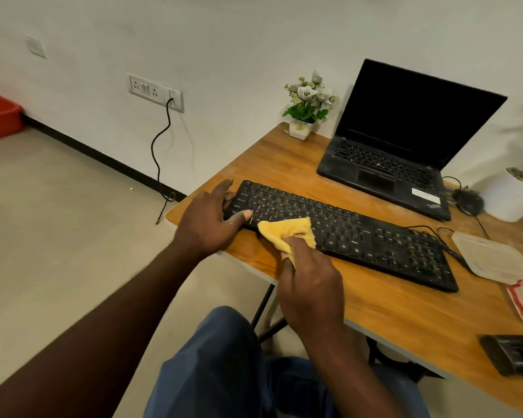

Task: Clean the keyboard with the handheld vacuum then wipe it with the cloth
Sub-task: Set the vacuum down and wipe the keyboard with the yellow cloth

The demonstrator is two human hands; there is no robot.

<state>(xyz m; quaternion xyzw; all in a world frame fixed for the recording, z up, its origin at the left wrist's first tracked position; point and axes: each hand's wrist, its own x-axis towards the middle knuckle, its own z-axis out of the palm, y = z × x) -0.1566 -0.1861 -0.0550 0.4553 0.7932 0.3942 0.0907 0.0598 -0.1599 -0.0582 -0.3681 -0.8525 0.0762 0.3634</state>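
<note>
A black wired keyboard [360,233] lies across the wooden table [390,309]. My left hand [209,221] holds the keyboard's left end, thumb on the front keys and fingers round the far edge. My right hand [310,282] grips a bunched yellow cloth [284,232] and presses it on the keys near the keyboard's front left. I see no handheld vacuum that I can identify.
An open black laptop [405,146] stands at the back with a small potted flower [307,107] to its left. A mouse [468,202], a white pot [507,197], a clear plastic box [492,257] and a small black device [517,354] lie to the right.
</note>
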